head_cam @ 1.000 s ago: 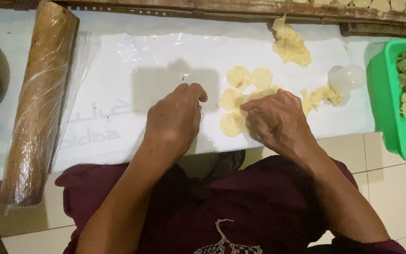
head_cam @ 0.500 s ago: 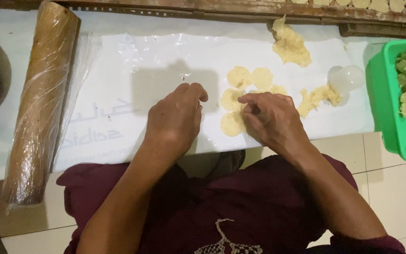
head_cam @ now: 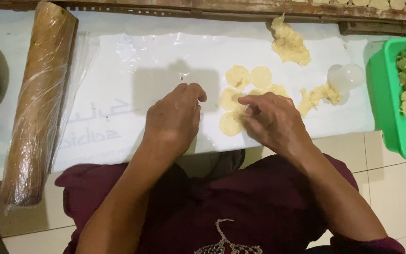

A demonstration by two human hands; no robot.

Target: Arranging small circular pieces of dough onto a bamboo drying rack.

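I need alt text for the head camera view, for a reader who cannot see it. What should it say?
Seen from above, a person's right hand rests on flat yellow dough discs on a white plastic sheet, with the left hand palm down on the sheet beside them. A plastic-wrapped rolling pin lies at the left; a dough lump and a green tub are at the right.

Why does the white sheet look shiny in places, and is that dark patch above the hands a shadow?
Head view: the plastic sheet glints with small highlights from overhead light; the squarish grey patch is a shadow cast past the left hand; the dough discs by the right hand stay sharp; the green tub is cut off at the edge.
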